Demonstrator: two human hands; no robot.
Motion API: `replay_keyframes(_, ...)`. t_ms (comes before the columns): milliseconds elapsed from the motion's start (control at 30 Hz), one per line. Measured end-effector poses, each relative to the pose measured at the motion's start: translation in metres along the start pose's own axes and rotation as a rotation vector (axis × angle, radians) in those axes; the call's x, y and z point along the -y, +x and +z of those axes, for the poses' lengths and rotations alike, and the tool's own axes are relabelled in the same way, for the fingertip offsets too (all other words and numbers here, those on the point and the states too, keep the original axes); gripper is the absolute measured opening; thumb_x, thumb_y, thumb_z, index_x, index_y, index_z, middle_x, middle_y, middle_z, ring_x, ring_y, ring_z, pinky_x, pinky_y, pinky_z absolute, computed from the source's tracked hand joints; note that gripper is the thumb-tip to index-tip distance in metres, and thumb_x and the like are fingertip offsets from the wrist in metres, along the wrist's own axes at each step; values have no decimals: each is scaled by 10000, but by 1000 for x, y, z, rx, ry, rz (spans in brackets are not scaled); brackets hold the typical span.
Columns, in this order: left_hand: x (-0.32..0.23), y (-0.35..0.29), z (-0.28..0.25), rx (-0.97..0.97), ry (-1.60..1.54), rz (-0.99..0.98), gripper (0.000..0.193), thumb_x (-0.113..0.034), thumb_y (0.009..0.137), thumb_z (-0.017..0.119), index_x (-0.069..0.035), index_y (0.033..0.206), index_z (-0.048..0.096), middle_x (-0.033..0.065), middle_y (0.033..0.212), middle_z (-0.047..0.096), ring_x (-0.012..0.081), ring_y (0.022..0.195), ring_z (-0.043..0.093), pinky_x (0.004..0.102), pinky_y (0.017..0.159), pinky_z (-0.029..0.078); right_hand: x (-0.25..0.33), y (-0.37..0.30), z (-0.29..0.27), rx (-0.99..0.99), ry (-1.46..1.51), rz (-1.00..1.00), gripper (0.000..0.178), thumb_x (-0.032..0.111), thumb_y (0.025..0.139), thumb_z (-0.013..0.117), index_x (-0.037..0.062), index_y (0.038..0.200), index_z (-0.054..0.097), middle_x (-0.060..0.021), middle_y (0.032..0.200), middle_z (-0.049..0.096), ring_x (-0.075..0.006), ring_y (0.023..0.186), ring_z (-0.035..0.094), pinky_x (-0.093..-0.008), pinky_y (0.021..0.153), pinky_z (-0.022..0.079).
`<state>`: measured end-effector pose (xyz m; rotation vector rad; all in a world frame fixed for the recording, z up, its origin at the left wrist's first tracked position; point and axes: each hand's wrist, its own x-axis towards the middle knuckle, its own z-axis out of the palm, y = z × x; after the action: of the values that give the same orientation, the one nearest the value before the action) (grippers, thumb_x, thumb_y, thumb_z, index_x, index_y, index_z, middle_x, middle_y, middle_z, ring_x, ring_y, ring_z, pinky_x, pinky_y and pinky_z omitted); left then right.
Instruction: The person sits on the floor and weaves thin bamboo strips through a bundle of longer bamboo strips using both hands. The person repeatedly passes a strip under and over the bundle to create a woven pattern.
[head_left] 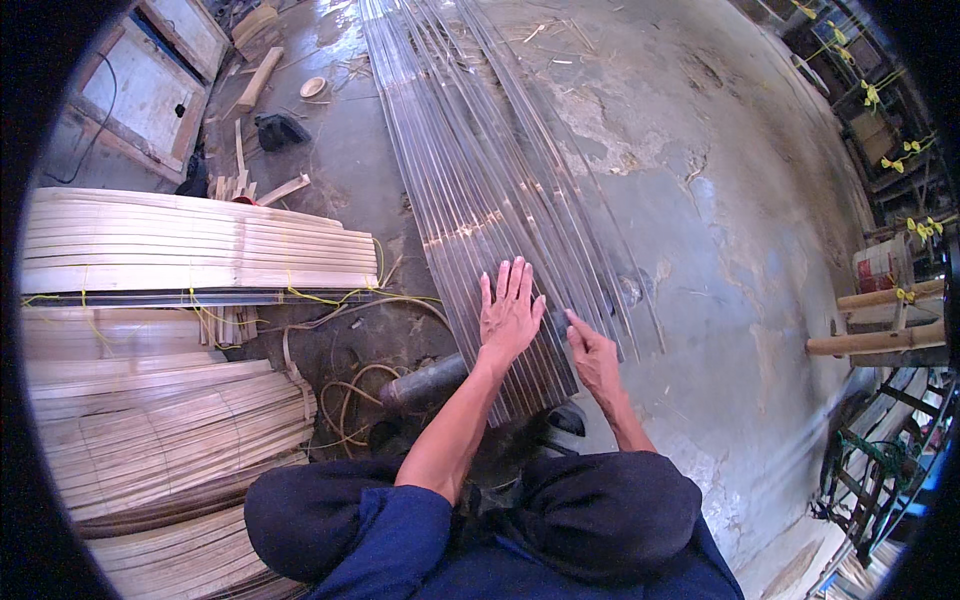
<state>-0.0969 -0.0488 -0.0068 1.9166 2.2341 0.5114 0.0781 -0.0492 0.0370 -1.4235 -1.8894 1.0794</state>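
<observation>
Long, dark bamboo strips (455, 270) lie side by side on the floor, stretching away from my knees, with pale node marks across them. My left hand (512, 315) rests palm down on these strips, fingers spread. Just to its right, my right hand (594, 362) is at the right edge of the packed strips, its index finger pointing forward and the other fingers curled. Whether those curled fingers grip a strip is hidden. A few looser strips (590, 250) fan out to the right. A grey cylinder (425, 382) reaches under the near end of the strips.
Stacks of pale split-bamboo slats (200, 240) tied with yellow cord stand at the left. A tan hose (350, 400) coils beside them. Farther off are a small bowl (313, 88), a black bag-like object (282, 131) and wood offcuts. Wooden poles (880, 342) jut in at the right.
</observation>
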Motion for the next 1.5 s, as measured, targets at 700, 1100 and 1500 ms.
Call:
replay_keyframes(700,4,1,5,-21,36,14,621,-407,975,475,-89,1494,353,82,1573,303,292,1464,246,538,1185,156,-37,17,-64,-298,-682,-300,306,188,915,616,189,1219,651,-97,804,597,-303,775,602,-437,676,497)
replay_keyframes(1100,6,2,11,-71,41,35,617,-410,969,468,-82,1483,378,95,1564,324,285,1464,249,532,1197,114,-34,-13,-33,-185,-666,-219,279,284,839,709,92,1021,623,-103,825,647,-326,788,636,-436,682,474)
replay_keyframes(1500,3,0,5,22,-3,-20,624,-432,996,407,-85,1508,324,79,1593,263,276,1485,188,530,1200,101,-11,28,-47,203,128,254,272,272,898,635,10,970,627,-129,821,668,-210,684,647,-359,647,502)
